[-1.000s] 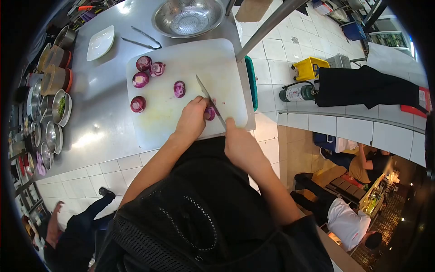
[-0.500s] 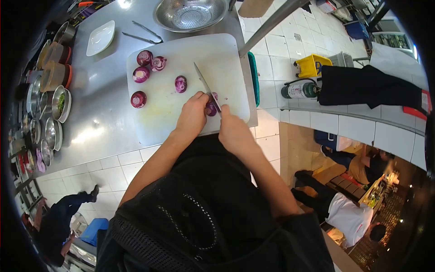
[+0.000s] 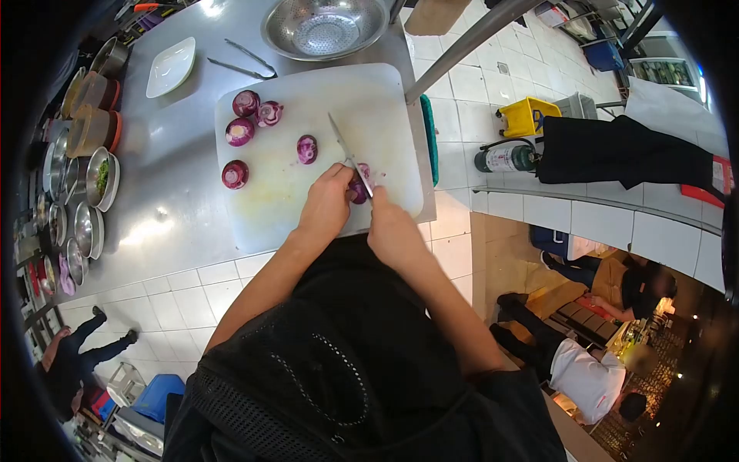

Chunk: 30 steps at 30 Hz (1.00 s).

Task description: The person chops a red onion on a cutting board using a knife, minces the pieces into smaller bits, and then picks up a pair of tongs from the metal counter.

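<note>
On a white cutting board (image 3: pixel 385 88), my right hand (image 3: pixel 396 231) is closed round the handle of a kitchen knife (image 3: pixel 346 148). Its blade points away from me and crosses a red onion (image 3: pixel 358 192). My left hand (image 3: pixel 327 202) presses its bent fingers on that onion, left of the blade, partly hiding it. Cut purple pieces (image 3: pixel 365 170) lie just right of the blade. A separate red onion piece (image 3: pixel 307 149) lies mid-board. Toward the board's left edge are several trimmed red onions (image 3: pixel 239 132).
Beyond the board stand a metal colander (image 3: pixel 323 27), tongs (image 3: pixel 245 65) and a white dish (image 3: pixel 171 66). Metal bowls (image 3: pixel 89 229) and tubs line the left edge. A metal post (image 3: pixel 462 50) rises at the board's far right corner. Other people are in the lower left and lower right.
The knife and my hands have shifted slightly, and more cut onion shows right of the blade. At lower left, a person's legs have moved apart.
</note>
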Motion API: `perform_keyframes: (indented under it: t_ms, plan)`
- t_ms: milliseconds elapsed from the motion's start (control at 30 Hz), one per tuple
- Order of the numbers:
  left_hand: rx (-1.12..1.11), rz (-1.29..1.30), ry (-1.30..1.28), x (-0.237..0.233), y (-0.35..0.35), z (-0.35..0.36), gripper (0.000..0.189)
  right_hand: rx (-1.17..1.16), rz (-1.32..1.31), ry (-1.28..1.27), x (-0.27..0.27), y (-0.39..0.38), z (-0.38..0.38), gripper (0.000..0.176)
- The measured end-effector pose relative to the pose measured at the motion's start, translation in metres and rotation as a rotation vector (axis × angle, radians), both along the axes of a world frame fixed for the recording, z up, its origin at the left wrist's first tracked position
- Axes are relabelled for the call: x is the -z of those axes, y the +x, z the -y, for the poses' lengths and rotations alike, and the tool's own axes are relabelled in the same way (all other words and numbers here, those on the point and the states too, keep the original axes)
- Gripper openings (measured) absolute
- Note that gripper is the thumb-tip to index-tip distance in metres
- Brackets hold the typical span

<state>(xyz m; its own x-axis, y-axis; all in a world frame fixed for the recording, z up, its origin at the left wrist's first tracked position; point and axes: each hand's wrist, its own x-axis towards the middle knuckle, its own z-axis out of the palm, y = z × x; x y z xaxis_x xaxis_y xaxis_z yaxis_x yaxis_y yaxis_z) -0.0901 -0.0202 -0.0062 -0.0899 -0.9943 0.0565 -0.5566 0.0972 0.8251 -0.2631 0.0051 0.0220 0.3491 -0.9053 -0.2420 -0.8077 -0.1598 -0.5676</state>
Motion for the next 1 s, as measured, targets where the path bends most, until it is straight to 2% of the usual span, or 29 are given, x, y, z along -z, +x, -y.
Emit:
perform_keyframes:
  t_ms: [100, 167, 233, 267, 333, 433, 467, 567, 667, 700, 767, 900, 967, 1000]
  plan:
    - [0.005, -0.014, -0.027, 0.0, 0.002, -0.001, 0.027, -0.006, -0.08, 0.149, -0.065, 0.0, -0.003, 0.045]
    - [-0.022, -0.051, -0.012, 0.0, -0.001, 0.001, 0.026, 0.01, -0.099, 0.156, -0.026, -0.001, -0.008, 0.048]
    - [-0.045, -0.068, 0.01, 0.004, 0.0, 0.0, 0.025, 0.002, 0.097, -0.113, -0.007, 0.008, -0.002, 0.031]
    - [-0.041, -0.047, -0.005, 0.007, 0.0, -0.001, 0.025, 0.004, 0.108, -0.105, -0.003, 0.003, -0.01, 0.031]
    - [-0.036, -0.031, -0.031, 0.005, 0.002, 0.002, 0.024, -0.008, -0.036, 0.101, -0.057, 0.001, -0.002, 0.033]
    - [-0.039, -0.055, 0.022, 0.003, 0.001, 0.0, 0.024, -0.003, 0.002, 0.017, 0.004, 0.0, -0.013, 0.035]
    - [-0.032, -0.067, 0.012, 0.007, 0.001, 0.001, 0.023, 0.0, 0.027, 0.001, 0.008, 0.001, -0.007, 0.036]
    - [-0.029, -0.077, 0.0, 0.007, 0.004, -0.005, 0.024, -0.021, 0.007, 0.059, -0.043, 0.005, 0.004, 0.037]
    - [-0.039, -0.085, -0.002, 0.009, 0.003, -0.003, 0.025, 0.009, -0.054, 0.084, -0.001, 0.006, -0.01, 0.044]
    - [-0.032, -0.071, 0.015, 0.009, 0.003, -0.003, 0.025, 0.007, -0.056, 0.08, -0.002, 0.007, -0.003, 0.044]
    - [-0.036, -0.062, -0.013, 0.011, 0.004, -0.008, 0.025, 0.032, -0.004, 0.04, -0.003, 0.01, 0.007, 0.03]
    - [-0.043, -0.114, -0.087, 0.015, 0.006, -0.009, 0.021, -0.047, 0.001, -0.005, -0.058, 0.013, 0.013, 0.028]
    - [-0.034, -0.122, -0.078, 0.017, 0.008, -0.011, 0.017, -0.103, -0.096, 0.046, -0.076, 0.015, 0.01, 0.04]
    - [-0.025, -0.122, -0.074, 0.019, 0.009, -0.011, 0.013, -0.105, -0.105, 0.051, -0.084, 0.016, 0.009, 0.04]
